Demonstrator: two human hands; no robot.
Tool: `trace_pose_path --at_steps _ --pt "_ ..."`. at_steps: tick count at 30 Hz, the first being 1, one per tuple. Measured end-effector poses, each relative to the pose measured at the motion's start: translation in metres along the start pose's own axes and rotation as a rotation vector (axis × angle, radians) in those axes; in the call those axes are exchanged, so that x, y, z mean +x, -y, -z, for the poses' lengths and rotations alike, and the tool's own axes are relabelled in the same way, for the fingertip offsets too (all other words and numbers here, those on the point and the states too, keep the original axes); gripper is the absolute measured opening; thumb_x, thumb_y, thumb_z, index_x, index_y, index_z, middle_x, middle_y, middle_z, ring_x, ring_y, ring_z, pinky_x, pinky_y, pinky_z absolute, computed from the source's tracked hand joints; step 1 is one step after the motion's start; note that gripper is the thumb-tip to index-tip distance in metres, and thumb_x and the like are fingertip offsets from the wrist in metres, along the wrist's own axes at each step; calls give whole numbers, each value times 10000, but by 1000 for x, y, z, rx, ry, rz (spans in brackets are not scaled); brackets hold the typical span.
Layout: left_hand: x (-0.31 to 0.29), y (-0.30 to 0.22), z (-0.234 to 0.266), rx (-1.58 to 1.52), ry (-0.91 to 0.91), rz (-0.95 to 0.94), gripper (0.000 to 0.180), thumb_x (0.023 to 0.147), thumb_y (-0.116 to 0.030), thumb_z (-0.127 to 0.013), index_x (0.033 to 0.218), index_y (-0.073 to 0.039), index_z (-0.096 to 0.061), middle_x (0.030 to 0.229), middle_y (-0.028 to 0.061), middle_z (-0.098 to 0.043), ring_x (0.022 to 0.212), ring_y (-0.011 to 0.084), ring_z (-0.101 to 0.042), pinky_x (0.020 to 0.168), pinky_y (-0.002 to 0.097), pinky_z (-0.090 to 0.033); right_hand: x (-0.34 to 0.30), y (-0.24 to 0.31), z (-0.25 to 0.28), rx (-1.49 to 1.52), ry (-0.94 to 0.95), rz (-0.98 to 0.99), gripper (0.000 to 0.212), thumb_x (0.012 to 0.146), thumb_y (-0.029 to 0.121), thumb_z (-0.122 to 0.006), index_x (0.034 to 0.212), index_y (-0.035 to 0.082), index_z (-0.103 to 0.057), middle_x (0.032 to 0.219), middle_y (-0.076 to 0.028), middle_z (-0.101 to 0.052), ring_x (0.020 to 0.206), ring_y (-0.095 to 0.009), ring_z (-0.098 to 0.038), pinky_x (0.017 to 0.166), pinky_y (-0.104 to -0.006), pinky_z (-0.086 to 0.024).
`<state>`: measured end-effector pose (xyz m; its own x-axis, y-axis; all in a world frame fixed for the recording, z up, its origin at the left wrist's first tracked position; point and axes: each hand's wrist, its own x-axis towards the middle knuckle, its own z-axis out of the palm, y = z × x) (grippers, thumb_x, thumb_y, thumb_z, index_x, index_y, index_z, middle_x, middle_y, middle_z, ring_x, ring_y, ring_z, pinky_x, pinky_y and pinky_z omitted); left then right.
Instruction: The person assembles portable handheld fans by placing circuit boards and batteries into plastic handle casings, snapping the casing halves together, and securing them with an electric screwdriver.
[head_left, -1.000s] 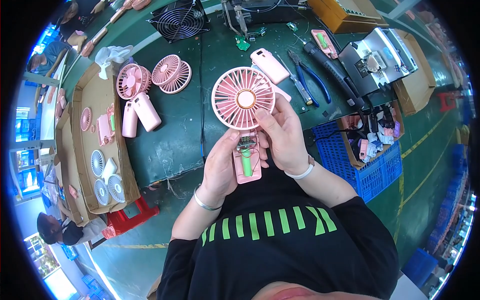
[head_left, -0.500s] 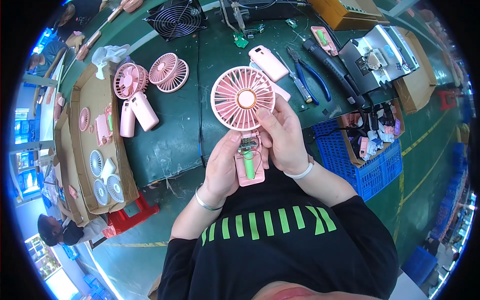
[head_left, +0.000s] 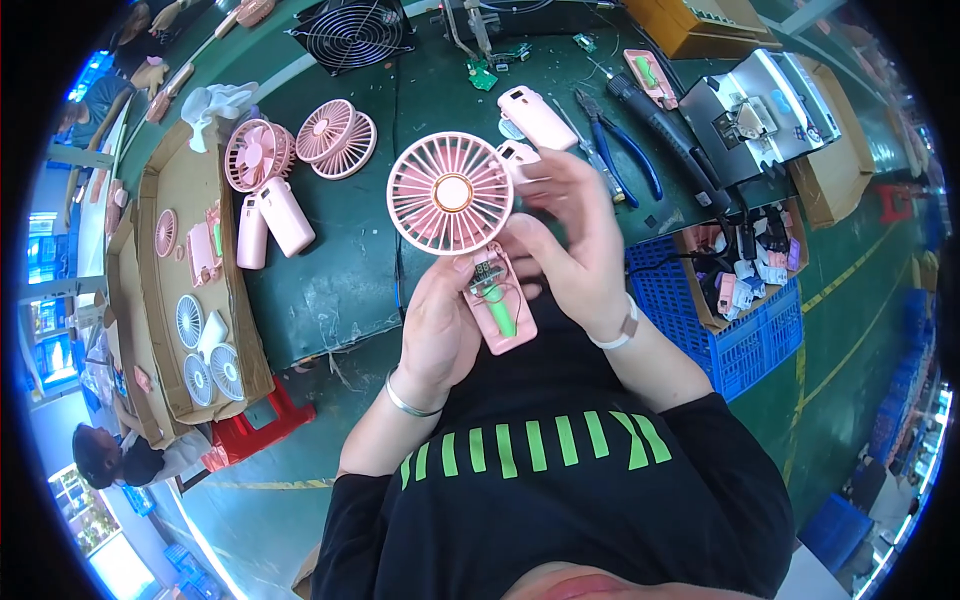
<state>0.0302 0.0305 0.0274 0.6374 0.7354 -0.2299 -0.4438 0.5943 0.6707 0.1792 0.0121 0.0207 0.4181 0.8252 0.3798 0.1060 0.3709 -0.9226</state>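
Fan (head_left: 452, 193) is up at the bench's (head_left: 335, 285) near side, its open handle (head_left: 517, 302) pinched in your left hand (head_left: 438, 325), right hand (head_left: 577, 245) spread to its right, so keep those wires (head_left: 484, 292) slack.

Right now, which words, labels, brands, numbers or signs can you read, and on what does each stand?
Black short-sleeved shirt: large lime-green block marks; I don't copy out wording.
Small dark display in the open pink plastic fan handle: digit segments, not copied out either.
Everything else: any print is too small or blurred to read.
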Motion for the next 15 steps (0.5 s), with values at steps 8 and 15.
trace_pose_path --at_steps 8,15 --pt "-2 -3 6 -143 -17 1 362 1012 -186 -336 1275 38 -444 1203 140 -558 1093 208 -574 971 370 -459 9 19 14 -377 494 421 261 645 -79 -671 881 32 -692 877 -79 -622 805 -260 -596 686 -325 -504" --pt "-4 -3 5 -213 -82 56 324 1020 -192 -330 1217 23 -471 1165 130 -572 1054 202 -588 928 365 -491 9 17 10 -353 529 338 227 646 -94 -660 837 24 -695 858 -80 -617 797 -241 -595 670 -312 -504"
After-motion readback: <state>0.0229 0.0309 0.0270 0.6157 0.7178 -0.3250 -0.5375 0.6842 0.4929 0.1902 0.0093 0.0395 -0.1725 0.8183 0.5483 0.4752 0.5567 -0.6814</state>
